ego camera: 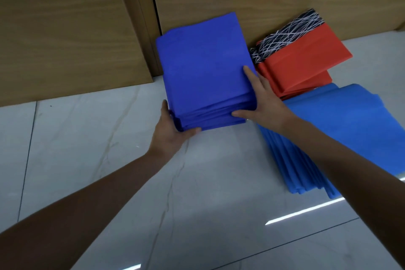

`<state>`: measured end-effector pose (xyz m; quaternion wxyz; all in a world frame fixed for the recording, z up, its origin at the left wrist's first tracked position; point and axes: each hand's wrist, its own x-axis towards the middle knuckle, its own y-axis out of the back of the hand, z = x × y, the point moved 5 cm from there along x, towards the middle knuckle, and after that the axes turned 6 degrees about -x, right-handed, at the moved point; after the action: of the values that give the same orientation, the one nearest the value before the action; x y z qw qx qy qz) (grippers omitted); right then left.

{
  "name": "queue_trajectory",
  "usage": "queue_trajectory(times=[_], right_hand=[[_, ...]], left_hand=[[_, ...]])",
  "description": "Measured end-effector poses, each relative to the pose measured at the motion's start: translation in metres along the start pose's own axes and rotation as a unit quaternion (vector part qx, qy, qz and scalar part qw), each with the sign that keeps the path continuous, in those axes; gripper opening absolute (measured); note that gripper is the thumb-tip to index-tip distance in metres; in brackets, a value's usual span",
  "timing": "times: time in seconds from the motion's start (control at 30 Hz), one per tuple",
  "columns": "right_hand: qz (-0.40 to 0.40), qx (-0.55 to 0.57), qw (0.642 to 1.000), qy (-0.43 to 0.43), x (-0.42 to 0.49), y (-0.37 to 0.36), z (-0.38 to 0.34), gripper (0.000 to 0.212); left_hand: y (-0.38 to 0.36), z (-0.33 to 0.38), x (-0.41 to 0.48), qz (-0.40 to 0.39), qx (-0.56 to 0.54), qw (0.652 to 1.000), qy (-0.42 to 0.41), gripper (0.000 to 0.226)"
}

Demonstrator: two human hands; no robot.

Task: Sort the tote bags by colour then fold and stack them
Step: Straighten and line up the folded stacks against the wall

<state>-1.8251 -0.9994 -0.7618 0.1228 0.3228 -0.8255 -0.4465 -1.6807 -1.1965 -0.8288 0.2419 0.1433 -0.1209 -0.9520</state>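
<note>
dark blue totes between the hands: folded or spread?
Folded. The dark blue stack shows layered fold edges along its near side; left hand grips one near corner, right hand presses the other.
</note>
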Motion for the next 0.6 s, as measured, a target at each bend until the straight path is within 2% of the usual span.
queue_trajectory(times=[0.07, 0.17, 0.23, 0.3, 0.33, 0.4, 0.47, 0.6], right_hand=[[0.008, -0.014, 1.0, -0.012, 0.003, -0.009, -0.004, 0.101], [0.005, -0.012, 1.0, -0.017, 0.008, -0.016, -0.007, 0.1], [-0.005, 0.014, 1.0, -0.015, 0.007, -0.013, -0.004, 0.102], [-0.008, 0.057, 0.998, -0.022, 0.004, -0.009, 0.001, 0.111], [-0.005, 0.077, 0.997, -0.029, 0.002, -0.009, 0.004, 0.116], [0.007, 0.132, 0.99, -0.049, -0.001, -0.014, 0.01, 0.123], [0.02, 0.193, 0.978, -0.07, -0.003, -0.026, 0.013, 0.127], [0.058, 0.202, 0.974, -0.086, -0.001, -0.034, 0.009, 0.125]], left_hand=[[0.008, 0.002, 0.008, 0.015, 0.012, 1.0, 0.004, 0.106], [0.014, 0.005, 0.012, -0.021, 0.05, 0.999, 0.001, 0.097], [0.017, 0.01, 0.008, -0.028, 0.06, 0.998, -0.007, 0.113], [0.024, 0.024, 0.001, 0.0, 0.052, 0.998, -0.034, 0.131], [0.027, 0.033, -0.004, 0.014, 0.054, 0.996, -0.064, 0.132], [0.029, 0.056, -0.012, 0.014, 0.112, 0.983, -0.142, 0.126], [0.024, 0.069, -0.013, -0.019, 0.196, 0.963, -0.183, 0.113], [0.02, 0.065, 0.007, -0.062, 0.244, 0.956, -0.15, 0.093]])
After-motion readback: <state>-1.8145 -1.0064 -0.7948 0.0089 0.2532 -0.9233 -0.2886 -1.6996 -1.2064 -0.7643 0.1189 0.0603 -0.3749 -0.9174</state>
